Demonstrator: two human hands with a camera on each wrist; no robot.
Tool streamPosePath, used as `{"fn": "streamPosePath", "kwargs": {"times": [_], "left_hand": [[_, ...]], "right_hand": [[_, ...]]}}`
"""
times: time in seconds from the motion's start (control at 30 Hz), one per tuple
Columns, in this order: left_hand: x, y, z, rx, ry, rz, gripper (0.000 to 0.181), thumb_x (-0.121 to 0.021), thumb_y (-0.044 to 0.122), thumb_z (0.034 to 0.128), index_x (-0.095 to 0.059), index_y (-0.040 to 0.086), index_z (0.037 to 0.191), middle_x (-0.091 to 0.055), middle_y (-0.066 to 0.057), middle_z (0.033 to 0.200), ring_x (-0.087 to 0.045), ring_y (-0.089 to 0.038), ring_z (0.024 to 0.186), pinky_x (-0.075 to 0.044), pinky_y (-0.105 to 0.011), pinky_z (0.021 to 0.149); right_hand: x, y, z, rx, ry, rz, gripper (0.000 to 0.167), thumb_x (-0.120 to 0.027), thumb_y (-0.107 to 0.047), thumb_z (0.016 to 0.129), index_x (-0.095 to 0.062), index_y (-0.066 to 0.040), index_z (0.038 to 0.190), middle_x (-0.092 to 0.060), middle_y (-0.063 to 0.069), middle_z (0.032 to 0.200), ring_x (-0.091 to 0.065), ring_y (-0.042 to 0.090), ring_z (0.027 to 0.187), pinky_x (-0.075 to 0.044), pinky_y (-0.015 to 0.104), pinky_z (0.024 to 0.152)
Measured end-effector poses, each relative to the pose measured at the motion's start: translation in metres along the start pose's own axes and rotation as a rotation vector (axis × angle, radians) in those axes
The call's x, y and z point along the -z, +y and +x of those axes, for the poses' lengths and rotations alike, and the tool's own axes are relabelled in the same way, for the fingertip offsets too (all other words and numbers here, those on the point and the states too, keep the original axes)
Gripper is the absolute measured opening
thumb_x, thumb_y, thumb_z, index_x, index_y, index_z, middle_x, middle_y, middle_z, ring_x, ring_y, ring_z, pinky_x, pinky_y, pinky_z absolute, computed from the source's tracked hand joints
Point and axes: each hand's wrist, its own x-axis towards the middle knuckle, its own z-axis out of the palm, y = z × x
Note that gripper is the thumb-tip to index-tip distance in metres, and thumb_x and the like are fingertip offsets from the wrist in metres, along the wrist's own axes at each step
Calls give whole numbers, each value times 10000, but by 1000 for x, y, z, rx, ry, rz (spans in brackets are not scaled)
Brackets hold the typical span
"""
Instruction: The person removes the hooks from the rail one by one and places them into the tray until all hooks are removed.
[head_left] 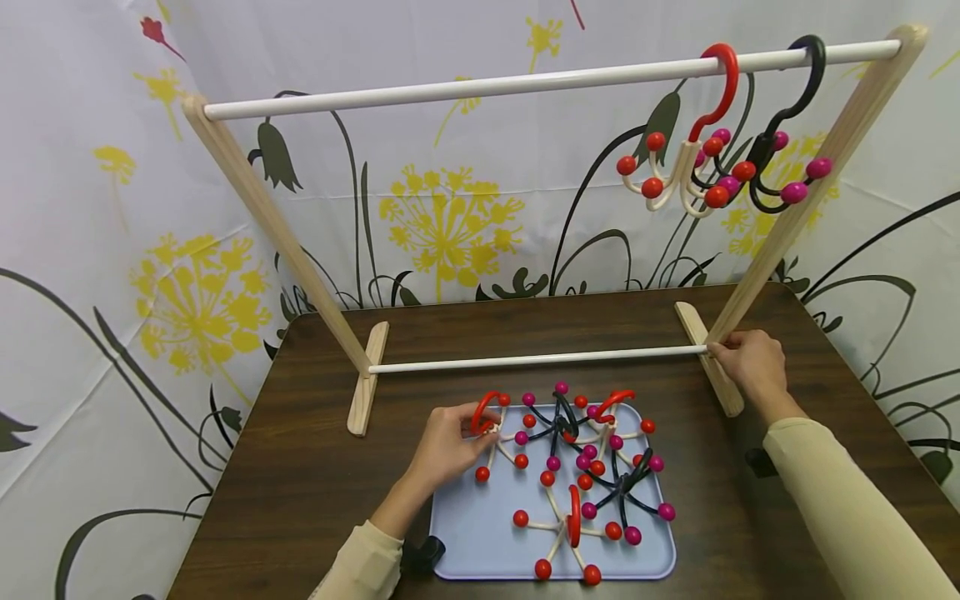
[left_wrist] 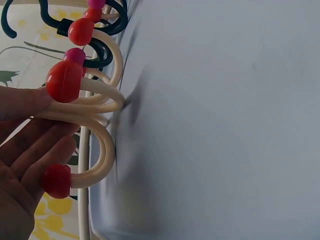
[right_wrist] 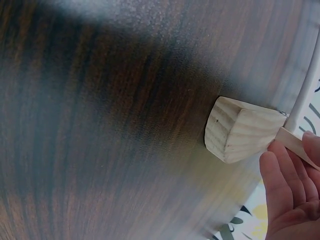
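Nearest us, on the pale blue tray (head_left: 472, 537) on the dark worktop (head_left: 300, 492), lies a loose red-hooked piece (head_left: 574, 517) with red-tipped cream arms. A black-hooked piece (head_left: 622, 486) lies beyond it to the right. At the tray's far left corner our left hand (head_left: 448, 443) pinches the cream stem of another red-hooked hanger (left_wrist: 95, 108) between thumb and fingers; we cannot tell whether its arms touch the tray. Just right of this hand are a second black hanger (head_left: 561, 427) and a further red one (head_left: 609, 418). Farther off, well apart from the held hanger, our right hand (head_left: 752, 368) grips the rack's right post (head_left: 787, 221) low down, by its foot. Beyond, two hangers (head_left: 684, 167) hang from the top rod (head_left: 480, 87).
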Motion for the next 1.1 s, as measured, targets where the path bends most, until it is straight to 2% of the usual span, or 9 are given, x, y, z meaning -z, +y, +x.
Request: {"fn": "streamPosePath", "kwargs": {"times": [0.2,0.6,0.83,1.1], "left_hand": [[1,-1,1,-1,6,-15,241,-847,22,739,-747,90,947,-735,-8,889,-709,-161,843,-577,-285,764],[5,4,1,7,-1,-66,267,-842,-2,737,-740,63,974,-737,-15,923,-712,-146,869,-566,-248,767],[13,11,-1,25,13,-50,306,-852,20,734,-729,73,1009,-737,-14,939,-711,-137,841,-569,-231,732],[25,21,-2,13,-26,-62,331,-860,85,747,-722,75,1047,-733,-11,954,-707,-127,851,-577,-265,752]], "right_hand": [[0,0,2,-14,-5,0,316,-649,-281,936,-728,24,965,-696,177,864,-569,403,874,-450,448,615],[0,1,1,-17,-7,0,301,-649,-281,936,-727,10,942,-693,164,846,-571,418,877,-452,462,626],[-2,3,3,-25,-5,5,306,-653,-284,933,-731,11,950,-692,144,825,-568,378,837,-435,404,585],[-2,3,2,-29,-2,2,303,-653,-289,935,-734,3,941,-694,136,823,-563,368,833,-424,382,570]]}}
